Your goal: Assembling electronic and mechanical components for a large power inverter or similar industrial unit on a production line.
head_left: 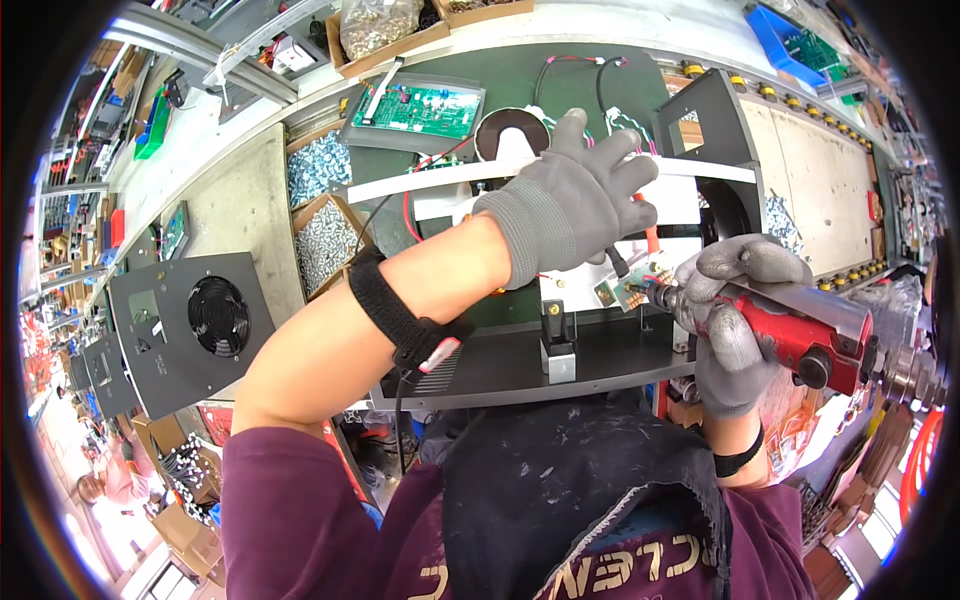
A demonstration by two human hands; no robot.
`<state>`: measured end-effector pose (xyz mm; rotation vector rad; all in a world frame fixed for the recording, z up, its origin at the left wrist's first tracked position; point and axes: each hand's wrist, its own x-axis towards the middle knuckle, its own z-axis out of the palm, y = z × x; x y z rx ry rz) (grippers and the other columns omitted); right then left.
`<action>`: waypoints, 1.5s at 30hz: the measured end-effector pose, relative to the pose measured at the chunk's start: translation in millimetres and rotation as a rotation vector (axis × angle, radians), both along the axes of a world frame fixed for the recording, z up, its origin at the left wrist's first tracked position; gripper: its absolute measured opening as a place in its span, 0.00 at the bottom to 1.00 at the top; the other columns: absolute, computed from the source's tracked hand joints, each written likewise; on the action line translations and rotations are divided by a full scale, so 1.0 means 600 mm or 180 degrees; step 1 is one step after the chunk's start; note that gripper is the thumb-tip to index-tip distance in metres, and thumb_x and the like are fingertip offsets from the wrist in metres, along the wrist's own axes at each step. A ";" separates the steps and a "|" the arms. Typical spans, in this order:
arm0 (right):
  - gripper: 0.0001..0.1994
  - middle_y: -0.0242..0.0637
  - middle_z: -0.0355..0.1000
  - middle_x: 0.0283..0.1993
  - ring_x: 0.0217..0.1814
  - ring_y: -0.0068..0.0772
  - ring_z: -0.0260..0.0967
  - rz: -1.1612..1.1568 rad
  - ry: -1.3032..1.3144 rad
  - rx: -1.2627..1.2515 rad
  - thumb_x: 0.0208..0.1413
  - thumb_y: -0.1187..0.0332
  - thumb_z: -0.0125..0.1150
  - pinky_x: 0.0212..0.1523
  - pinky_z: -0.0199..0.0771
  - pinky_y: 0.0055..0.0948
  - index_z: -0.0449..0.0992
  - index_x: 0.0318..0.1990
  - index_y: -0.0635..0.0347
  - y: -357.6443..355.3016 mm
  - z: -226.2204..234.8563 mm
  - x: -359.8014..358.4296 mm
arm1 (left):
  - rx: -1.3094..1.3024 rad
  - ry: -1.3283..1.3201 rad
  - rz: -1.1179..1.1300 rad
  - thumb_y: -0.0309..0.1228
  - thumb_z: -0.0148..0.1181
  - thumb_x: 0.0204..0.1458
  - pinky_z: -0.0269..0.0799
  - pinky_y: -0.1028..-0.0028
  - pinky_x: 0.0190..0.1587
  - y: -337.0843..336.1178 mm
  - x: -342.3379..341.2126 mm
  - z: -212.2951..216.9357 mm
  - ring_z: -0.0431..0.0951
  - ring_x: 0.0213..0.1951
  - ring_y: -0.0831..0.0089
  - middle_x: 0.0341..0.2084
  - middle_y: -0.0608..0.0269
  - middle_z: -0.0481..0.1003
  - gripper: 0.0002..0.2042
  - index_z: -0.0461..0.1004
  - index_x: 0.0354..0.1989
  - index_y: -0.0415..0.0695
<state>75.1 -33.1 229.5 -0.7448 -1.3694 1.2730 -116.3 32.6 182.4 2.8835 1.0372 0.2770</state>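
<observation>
The left hand (570,200) covers the middle of the white bracket (420,185) and the wiring behind it. The red power screwdriver (800,335) runs out past the dark rim at right, its tip hidden among the right hand's (730,320) fingers. The small circuit board (625,292) is too tiny to make out.

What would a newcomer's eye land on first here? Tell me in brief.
First the red power screwdriver, gripped in the gloved right hand at the right, its tip by a small circuit board. Next the grey-gloved left hand, spread over the dark metal chassis at centre. A black fan panel lies to the left.
</observation>
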 end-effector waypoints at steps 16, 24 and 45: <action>0.12 0.40 0.67 0.33 0.34 0.29 0.68 -0.0004 -0.0477 0.0256 0.46 0.79 0.57 0.38 0.71 0.28 0.63 0.36 0.61 0.018 0.006 -0.028 | 0.0166 -0.0332 0.0263 0.42 0.68 0.35 0.50 0.53 0.63 -0.008 0.000 -0.018 0.59 0.61 0.66 0.58 0.62 0.61 0.22 0.76 0.44 0.58; 0.13 0.39 0.65 0.34 0.33 0.27 0.66 -0.0012 -0.0103 -0.0199 0.48 0.74 0.60 0.35 0.72 0.27 0.63 0.40 0.62 0.011 0.013 -0.032 | -0.0429 -0.0004 0.0407 0.44 0.68 0.36 0.61 0.62 0.55 0.002 0.009 0.005 0.63 0.58 0.65 0.59 0.62 0.60 0.30 0.71 0.53 0.64; 0.22 0.43 0.65 0.38 0.34 0.32 0.67 -0.0410 -0.0024 0.0153 0.47 0.68 0.65 0.28 0.69 0.25 0.63 0.49 0.58 0.028 0.033 0.011 | -0.0913 0.0169 0.0468 0.40 0.71 0.34 0.65 0.65 0.50 0.011 0.012 0.018 0.65 0.55 0.64 0.55 0.60 0.64 0.28 0.73 0.50 0.60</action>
